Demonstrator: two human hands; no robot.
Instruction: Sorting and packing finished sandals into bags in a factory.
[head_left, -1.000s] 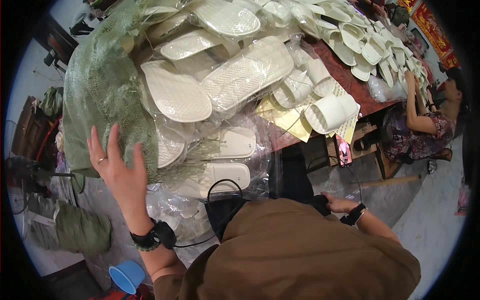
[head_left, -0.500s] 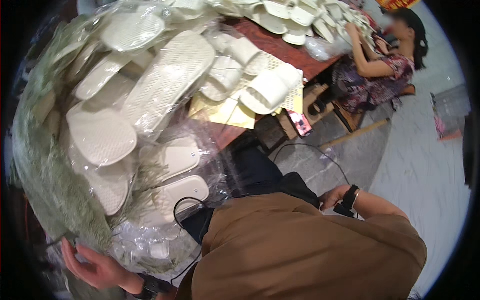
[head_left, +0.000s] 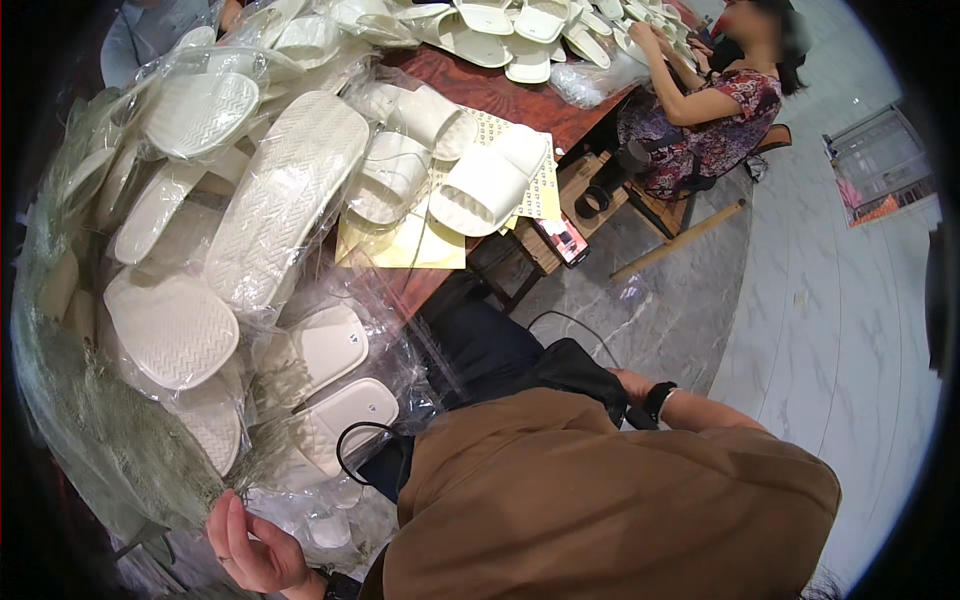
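My left hand (head_left: 258, 552) is at the lower left, its bent fingertips closed on the frayed edge of a green mesh sack (head_left: 150, 450). White slippers in clear plastic bags fill the sack, among them a large slipper with its sole up (head_left: 290, 200) and a broad sole (head_left: 172, 328). Nearer my body, a bagged pair of slippers (head_left: 350, 410) shows its insoles. My right hand (head_left: 628, 388) is low at my right side, against a black pouch (head_left: 575, 375); its fingers are mostly hidden.
On the reddish table (head_left: 500, 90) lie loose white slippers (head_left: 490, 180) over yellow sticker sheets (head_left: 400, 240). A phone (head_left: 563, 240) rests on a wooden stool. Across, a seated person (head_left: 700, 110) handles slippers. A wooden stick (head_left: 680, 240) lies on the floor. Another person's sleeve shows at top left.
My left hand has moved right and its fingers have closed on the sack's edge, which has shifted toward the slippers. My right hand has drawn in behind the pouch. The view has shifted slightly.
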